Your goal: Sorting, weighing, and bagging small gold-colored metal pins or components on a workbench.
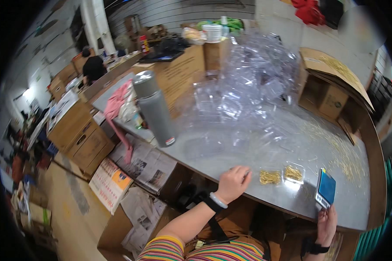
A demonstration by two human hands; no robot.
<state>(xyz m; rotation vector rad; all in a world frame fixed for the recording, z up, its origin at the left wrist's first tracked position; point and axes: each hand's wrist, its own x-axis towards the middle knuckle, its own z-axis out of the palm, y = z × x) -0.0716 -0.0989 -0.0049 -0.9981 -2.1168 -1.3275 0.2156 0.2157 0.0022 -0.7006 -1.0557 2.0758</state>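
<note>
Left hand (pixel 233 183) at bottom centre, by the near edge of the counter (pixel 198 156), fingers curled inward; whether they pinch something small, I cannot tell. Lower right, my right hand (pixel 326 221) has the blue-topped scale (pixel 326 189) by its near end, fingers clamped on it, and that scale is tilted! One loose grip there and it could slap down flat, or slide off the edge.

Just left of it sit the golden pieces: a left bundle (pixel 270 177) and, close beside it, a right bundle (pixel 293 173) in a clear tray. A swing of the scale, or a careless sleeve, might knock both askew. Watch the loose golden strands (pixel 350 158) at right: any caught underneath could spoil a reading. And that clear plastic heap (pixel 261 78), upper centre, looks ready to slump if bumped.
</note>
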